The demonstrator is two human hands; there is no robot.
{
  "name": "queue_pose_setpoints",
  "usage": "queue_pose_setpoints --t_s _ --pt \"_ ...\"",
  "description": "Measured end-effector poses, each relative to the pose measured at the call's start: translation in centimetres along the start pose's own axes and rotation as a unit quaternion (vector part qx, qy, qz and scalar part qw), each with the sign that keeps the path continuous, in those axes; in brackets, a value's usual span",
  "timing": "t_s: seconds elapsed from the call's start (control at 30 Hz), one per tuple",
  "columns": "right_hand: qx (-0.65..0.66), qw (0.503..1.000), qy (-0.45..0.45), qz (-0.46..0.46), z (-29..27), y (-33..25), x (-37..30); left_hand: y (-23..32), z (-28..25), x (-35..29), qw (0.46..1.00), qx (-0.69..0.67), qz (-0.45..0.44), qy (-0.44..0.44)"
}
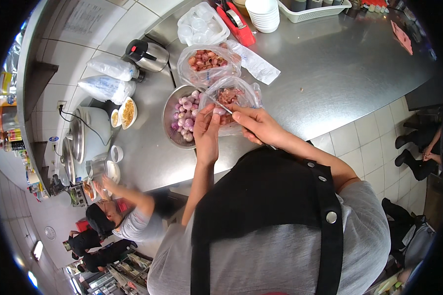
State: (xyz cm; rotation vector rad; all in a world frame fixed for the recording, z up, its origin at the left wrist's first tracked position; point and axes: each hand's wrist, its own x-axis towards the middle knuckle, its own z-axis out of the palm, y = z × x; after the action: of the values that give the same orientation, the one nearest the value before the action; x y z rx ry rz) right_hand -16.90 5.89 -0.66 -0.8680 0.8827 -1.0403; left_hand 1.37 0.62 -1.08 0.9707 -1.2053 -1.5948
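Observation:
My left hand [206, 132] is closed, pinching a pale purple peeled shallot [218, 111] between thumb and fingertips. In my right hand [257, 124] is a small knife [224, 106], its blade against or just beside the shallot. Both hands are over a clear plastic bag [253, 98] holding reddish-brown peels [230, 94]. Left of them stands a round metal bowl [166, 124] with many peeled shallots [184, 114]. Farther back, another clear bag [184, 73] holds unpeeled reddish shallots [207, 61].
Beyond the bags on the steel counter [325, 64] lie a paper slip [258, 64], a red tape dispenser [238, 30] and stacked white bowls [263, 17]. A steel jug [152, 56] stands at the back left. A co-worker [133, 216] works at the left.

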Motion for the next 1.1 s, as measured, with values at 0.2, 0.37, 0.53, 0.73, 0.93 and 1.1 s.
queue_pose_setpoints --t_s 0.2,0.37,0.53,0.73,0.93,1.1 --pt "0.033 0.998 0.002 0.045 -0.4 0.1 -0.1 -0.1 0.1 0.7 0.999 -0.041 -0.026 -0.010" --pt "0.053 0.998 0.017 0.040 -0.2 0.5 0.2 -0.2 -0.7 0.7 0.999 -0.034 -0.031 -0.023" --pt "0.052 0.997 0.039 0.049 -0.7 0.5 0.3 0.4 -0.5 0.4 0.994 -0.087 -0.067 -0.030" --pt "-0.029 0.998 0.043 0.022 -0.8 0.3 0.1 -0.4 -1.3 0.4 0.990 -0.124 -0.060 -0.026" --pt "-0.116 0.986 -0.001 -0.122 0.5 -0.1 -0.6 -0.5 -1.8 0.6 0.994 -0.100 -0.035 -0.014" --pt "-0.184 0.971 -0.024 -0.149 0.9 -0.6 -0.8 -0.7 -2.2 0.8 0.995 -0.093 -0.032 -0.012"
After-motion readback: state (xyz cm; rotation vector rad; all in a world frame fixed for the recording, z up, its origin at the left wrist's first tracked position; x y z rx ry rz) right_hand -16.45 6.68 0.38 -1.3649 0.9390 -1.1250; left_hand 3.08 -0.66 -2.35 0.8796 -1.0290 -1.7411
